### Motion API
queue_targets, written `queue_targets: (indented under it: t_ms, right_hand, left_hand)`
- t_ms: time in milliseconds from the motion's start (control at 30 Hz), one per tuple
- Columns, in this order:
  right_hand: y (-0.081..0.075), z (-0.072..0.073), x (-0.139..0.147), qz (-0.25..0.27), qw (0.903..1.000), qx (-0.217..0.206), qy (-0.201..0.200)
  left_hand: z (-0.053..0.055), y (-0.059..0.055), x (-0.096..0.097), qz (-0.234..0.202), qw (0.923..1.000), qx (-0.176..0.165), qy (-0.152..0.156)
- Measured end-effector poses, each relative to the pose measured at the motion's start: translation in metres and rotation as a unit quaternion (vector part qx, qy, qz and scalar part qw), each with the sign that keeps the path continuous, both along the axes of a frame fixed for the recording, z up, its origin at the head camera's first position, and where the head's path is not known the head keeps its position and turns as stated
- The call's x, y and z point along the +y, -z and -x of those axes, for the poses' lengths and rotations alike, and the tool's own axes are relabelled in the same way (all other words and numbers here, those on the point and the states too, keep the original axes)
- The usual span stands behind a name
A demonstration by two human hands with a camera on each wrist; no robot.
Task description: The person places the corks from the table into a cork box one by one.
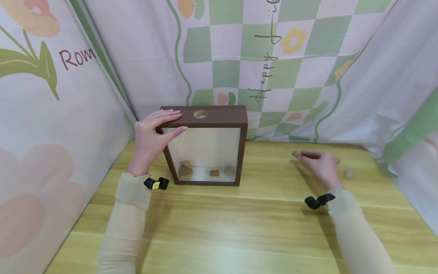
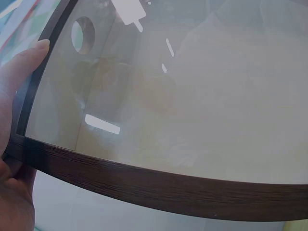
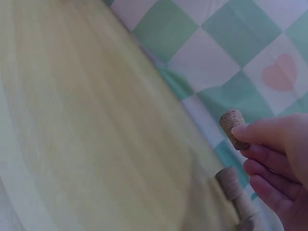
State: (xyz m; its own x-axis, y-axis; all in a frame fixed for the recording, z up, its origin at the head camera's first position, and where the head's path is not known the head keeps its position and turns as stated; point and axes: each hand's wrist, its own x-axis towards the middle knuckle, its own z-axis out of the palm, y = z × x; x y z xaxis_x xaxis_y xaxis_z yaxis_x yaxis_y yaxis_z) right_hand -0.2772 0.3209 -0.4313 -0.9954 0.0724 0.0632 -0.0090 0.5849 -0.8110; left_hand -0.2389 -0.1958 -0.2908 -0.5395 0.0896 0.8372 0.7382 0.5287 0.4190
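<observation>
A dark brown box frame [image 1: 243, 152] with a clear front stands upright on the table, a round hole [image 1: 200, 114] in its top. Several corks [image 1: 214, 173] lie inside at the bottom. My left hand [image 1: 150, 133] grips the top left corner, thumb over the front edge and fingers across the top; the left wrist view shows the thumb [image 2: 29, 62] beside the dark frame. Right of the box, my right hand [image 1: 321, 167] pinches a cork [image 3: 233, 129] between thumb and fingers, raised over the table in the right wrist view.
More loose corks [image 1: 348, 174] are on the wooden table [image 1: 219, 228] beyond and right of my right hand; some [image 3: 231, 183] show in the right wrist view. A checked curtain [image 1: 226, 42] hangs behind the table, with a printed cloth [image 1: 85, 125] along the left.
</observation>
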Motion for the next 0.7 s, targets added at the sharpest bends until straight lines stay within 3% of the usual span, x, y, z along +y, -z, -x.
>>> queue_targets:
  t_ms: [333, 700]
  right_hand:
    - [-0.038, -0.005, -0.017, -0.018, 0.9969, 0.077, 0.008]
    - [-0.078, -0.018, -0.048, -0.021, 0.9931, 0.115, -0.010]
  left_hand:
    - [0.000, 0.000, 0.000, 0.005, 0.9999, 0.009, 0.000]
    - [0.000, 0.000, 0.000, 0.002, 1.0000, 0.006, 0.004]
